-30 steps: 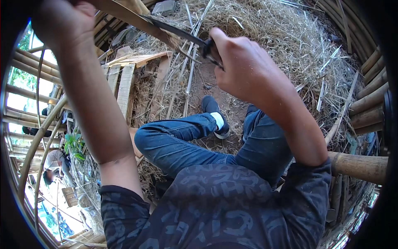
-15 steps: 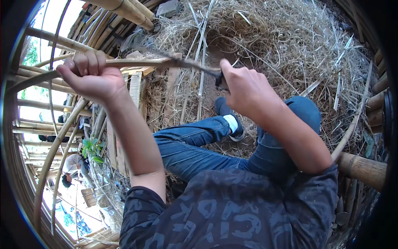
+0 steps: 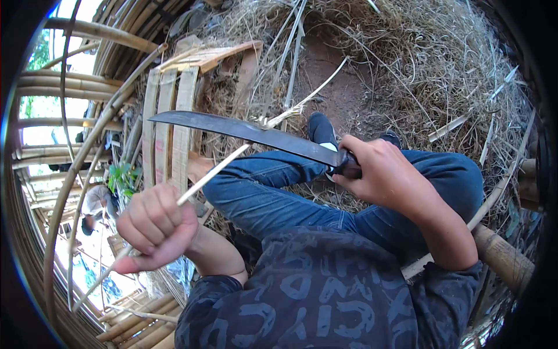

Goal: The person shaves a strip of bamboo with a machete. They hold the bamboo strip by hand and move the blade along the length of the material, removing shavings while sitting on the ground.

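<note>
A seated person is seen from their own head, looking down at two bare hands. The left hand point(image 3: 156, 224) is closed in a fist around a long, thin, pale strip of wood or bamboo point(image 3: 216, 170). The strip slants ahead and rightward of that hand, its narrow far end over bare brown soil point(image 3: 349, 96). The right hand point(image 3: 383, 174) grips the dark handle of a long knife point(image 3: 244, 131) with a dark grey metal blade and a pointed tip. From the right hand the blade reaches leftward across the strip, with pale frayed curls point(image 3: 276, 119) at the crossing. Ahead of the left hand lies a pale, slatted wooden frame point(image 3: 163, 145); ahead of the right hand, a broad heap of straw-coloured, curled shavings point(image 3: 418, 75). Folded legs in blue denim jeans point(image 3: 261, 198) show between the hands. Right of the right hand runs a thick, tan bamboo pole point(image 3: 504, 256); well left of the left hand, a second person in a pale top point(image 3: 97, 200) shows against bright daylight
</note>
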